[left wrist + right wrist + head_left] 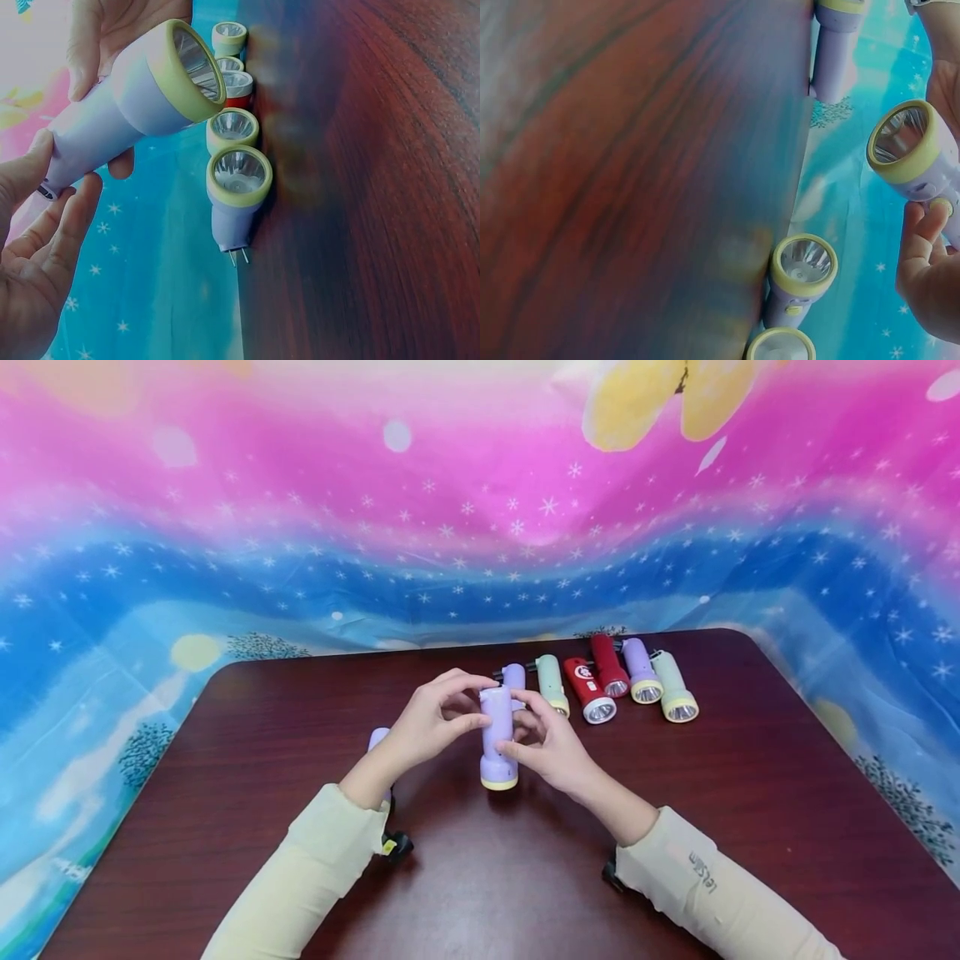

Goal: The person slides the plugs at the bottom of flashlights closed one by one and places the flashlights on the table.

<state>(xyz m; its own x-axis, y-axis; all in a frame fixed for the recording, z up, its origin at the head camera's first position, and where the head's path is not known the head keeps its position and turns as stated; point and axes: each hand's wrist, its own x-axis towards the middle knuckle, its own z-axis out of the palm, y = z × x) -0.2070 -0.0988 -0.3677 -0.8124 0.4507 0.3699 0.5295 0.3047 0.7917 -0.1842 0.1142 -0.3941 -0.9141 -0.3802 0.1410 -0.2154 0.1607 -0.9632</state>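
Both hands hold a purple flashlight (pixel 497 718) with a yellow rim in front of me above the table, its lens end tilted down. My left hand (pixel 429 727) pinches the tail end between thumb and fingers. From the other side my right hand (pixel 553 750) grips the body, the thumb near the head. In the right wrist view, right-hand fingers lie by the yellow switch (pixel 940 207). The left wrist view shows the lens (pixel 196 64) facing out, with no visible glow. Just behind stands another purple flashlight (pixel 514 674), partly hidden by the right hand.
To the back right lie a mint flashlight (pixel 551 681), a red one with a white rim (pixel 587 689), a darker red one (pixel 609 667), a purple one (pixel 637 662) and another mint one (pixel 670 677). One more purple flashlight (pixel 378 738) lies behind my left forearm on the brown table (pixel 300 727).
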